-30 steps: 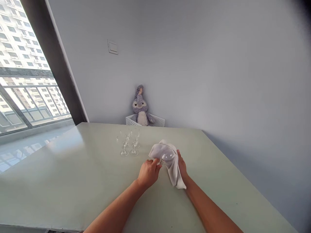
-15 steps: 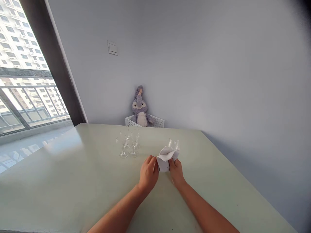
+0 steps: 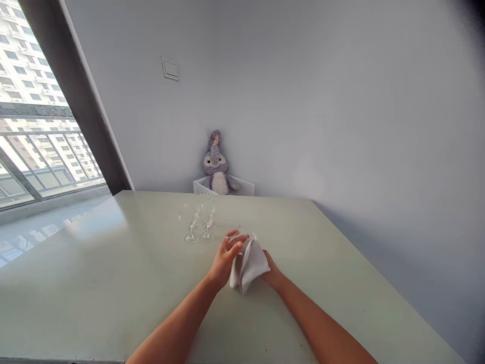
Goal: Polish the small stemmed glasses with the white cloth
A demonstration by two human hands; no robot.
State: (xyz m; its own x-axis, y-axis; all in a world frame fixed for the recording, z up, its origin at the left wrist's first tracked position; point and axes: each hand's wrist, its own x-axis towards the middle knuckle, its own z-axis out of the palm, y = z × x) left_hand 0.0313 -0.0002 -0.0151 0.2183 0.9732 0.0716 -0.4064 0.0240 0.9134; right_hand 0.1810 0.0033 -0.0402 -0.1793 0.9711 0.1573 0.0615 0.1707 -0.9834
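Near the middle of the table, my left hand (image 3: 227, 255) has its fingers wrapped round the bowl of a clear glass (image 3: 234, 233), whose rim points up and left. A white cloth (image 3: 252, 265) hangs over the glass's other end and hides it. Most of my right hand (image 3: 270, 268) is behind the cloth, closed on it; its fingertips are hidden. Several clear stemmed glasses (image 3: 206, 220) stand upright close together, beyond and left of my left hand.
The pale green table (image 3: 113, 283) reaches back to a grey wall. Behind its far edge, a purple plush toy (image 3: 220, 177) sits in a white perforated basket (image 3: 246, 188). A window with a railing is at the left.
The glass has turned from upright, bowl away on the right, to tilted with its rim toward the left. My left hand now grips its bowl, and the cloth has swung toward me.
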